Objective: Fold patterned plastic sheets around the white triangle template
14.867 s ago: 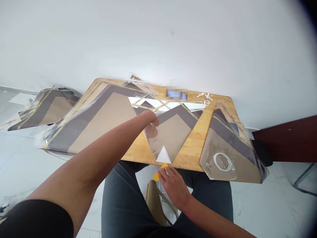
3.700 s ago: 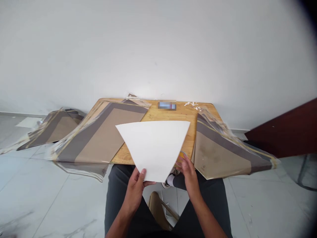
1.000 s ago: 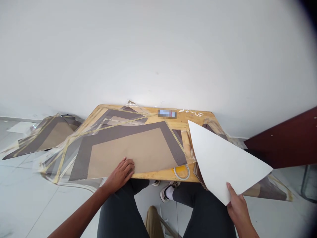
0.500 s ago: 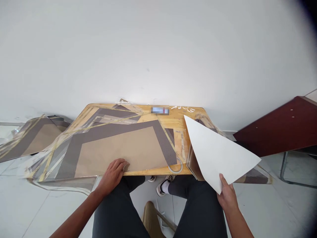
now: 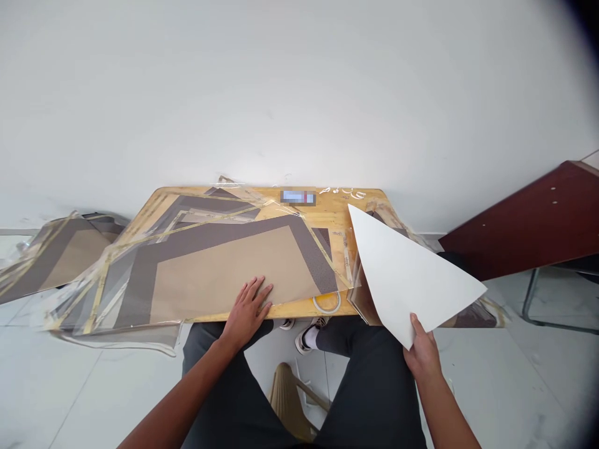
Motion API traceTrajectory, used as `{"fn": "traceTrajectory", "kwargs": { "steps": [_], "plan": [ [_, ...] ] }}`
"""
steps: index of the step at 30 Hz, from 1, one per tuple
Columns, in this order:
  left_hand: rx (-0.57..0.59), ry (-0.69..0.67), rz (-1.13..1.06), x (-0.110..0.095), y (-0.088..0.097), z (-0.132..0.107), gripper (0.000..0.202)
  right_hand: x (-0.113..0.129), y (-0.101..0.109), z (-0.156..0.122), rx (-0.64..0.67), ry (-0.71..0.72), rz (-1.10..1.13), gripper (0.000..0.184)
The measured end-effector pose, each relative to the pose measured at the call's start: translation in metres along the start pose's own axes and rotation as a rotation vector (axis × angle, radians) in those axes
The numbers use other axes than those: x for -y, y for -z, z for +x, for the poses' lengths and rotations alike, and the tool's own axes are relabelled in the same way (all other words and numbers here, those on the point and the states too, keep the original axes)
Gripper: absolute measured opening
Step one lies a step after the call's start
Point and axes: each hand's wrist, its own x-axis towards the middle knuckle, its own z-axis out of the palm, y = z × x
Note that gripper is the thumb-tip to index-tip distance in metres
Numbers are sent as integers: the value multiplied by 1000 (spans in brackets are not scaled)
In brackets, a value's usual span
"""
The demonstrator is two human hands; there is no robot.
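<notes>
My left hand [image 5: 248, 307] lies flat, fingers spread, on a brown-and-tan placemat in clear wrap [image 5: 219, 268] near the front edge of the wooden table [image 5: 327, 215]. My right hand [image 5: 423, 352] pinches the near corner of a white sheet [image 5: 405, 274] and holds it tilted over the table's right end. A roll of clear tape [image 5: 326, 303] rests at the table's front edge between both hands.
More wrapped placemats are stacked at the table's left [image 5: 187, 209] and under the white sheet at the right [image 5: 472, 315]. Another pile [image 5: 51, 255] lies on the floor at left. A dark red table [image 5: 528, 218] stands at right. A white wall rises behind.
My left hand has shifted right along the placemat's near edge and flattened its fingers. The white sheet in my right hand has stayed over the right end, barely moved.
</notes>
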Motion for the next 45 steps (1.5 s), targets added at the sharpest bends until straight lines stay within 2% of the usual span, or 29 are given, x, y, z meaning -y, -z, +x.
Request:
{"fn": "traceTrajectory", "kwargs": {
  "steps": [4,8,18,23,28,31,34,36,38,40,41,43,45],
  "plan": [
    [0,-9,-12,-5,-2,8,49,-1,2,0,21,11,-14,85],
    [2,-8,-9,-4,0,7,48,1,2,-2,21,16,-23,85],
    [40,-21,-11,30,21,-24,49,13,2,-18,57,37,-91,87],
    [42,-41,-3,35,28,-29,49,26,-7,-14,21,134,-85,84],
    [14,-43,16,25,25,-30,49,33,-19,-5,-19,267,-122,85],
    [-16,-43,10,17,18,-30,46,35,-16,0,-18,157,-305,81],
    [-46,-44,-18,8,12,-27,45,42,0,5,42,-64,-590,69],
    [-58,-56,-44,2,9,-24,46,48,11,0,77,-101,-826,65],
    [-68,-70,-72,-5,7,-21,46,49,16,-18,50,47,-1029,61],
    [-67,-90,-97,-10,4,-18,46,39,7,-48,53,311,-1133,51],
    [-61,-98,-110,-12,3,-16,46,30,-3,-65,145,428,-1156,46],
    [-47,-103,-145,-16,1,-14,40,5,-30,-95,471,673,-1136,39],
    [-39,-90,-189,-18,0,-11,32,-21,-61,-115,599,887,-1093,38]
  ]
}}
